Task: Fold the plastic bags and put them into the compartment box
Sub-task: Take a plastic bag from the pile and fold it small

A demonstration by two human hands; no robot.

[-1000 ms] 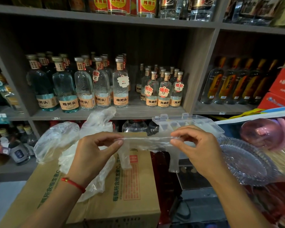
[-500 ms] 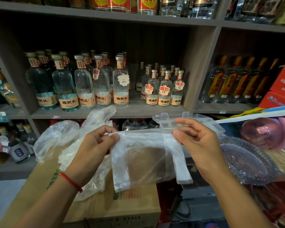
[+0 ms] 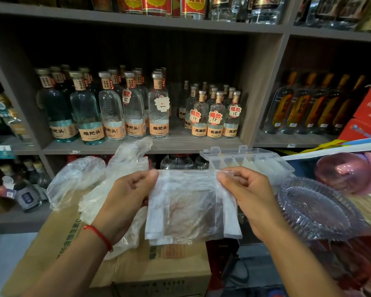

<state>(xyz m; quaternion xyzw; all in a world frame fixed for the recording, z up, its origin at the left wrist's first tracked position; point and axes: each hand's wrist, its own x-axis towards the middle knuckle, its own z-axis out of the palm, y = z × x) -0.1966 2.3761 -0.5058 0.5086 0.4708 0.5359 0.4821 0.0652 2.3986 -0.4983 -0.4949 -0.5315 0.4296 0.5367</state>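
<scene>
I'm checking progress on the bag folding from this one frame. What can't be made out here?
- Head view: the compartment box is clear and seen edge-on, so its contents stay unclear.
- The held plastic bag and the right hand cover the surface under the box.
- How many loose bags lie piled behind the left hand: translucent, overlapping.

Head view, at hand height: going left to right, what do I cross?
Loose plastic bags → left hand → the plastic bag held up between both hands → right hand → clear glass dish. The compartment box sits farther back, above the right hand.
</scene>
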